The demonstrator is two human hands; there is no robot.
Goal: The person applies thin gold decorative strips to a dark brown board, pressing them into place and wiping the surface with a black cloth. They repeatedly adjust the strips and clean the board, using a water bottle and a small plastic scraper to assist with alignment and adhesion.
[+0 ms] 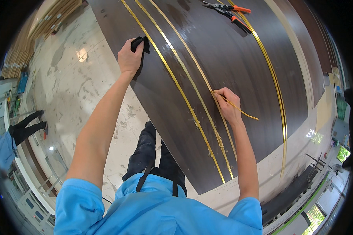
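Note:
A dark brown panel (pixel 176 149) lies in front of me, with thin gold lines running along it. At its left edge my left hand (pixel 130 58) is closed on a black cloth (pixel 146 45) that touches the surface. Further right, my right hand (pixel 228 105) pinches a thin gold strip (pixel 249 115) over the third line, its free end sticking out to the lower right. Rough, crumbly residue (pixel 196 122) clings along the two left gold lines (pixel 172 76). Whether the pinched strip continues into the third line is hidden by my fingers.
Orange-and-black handled snips (pixel 239 23) lie at the panel's far side, by long loose gold strips (pixel 276 84) that overhang the near edge. Stacked boards (pixel 39 35) stand at the far left. Another person (pixel 23 131) is on the left, beyond the stained floor (pixel 80 94).

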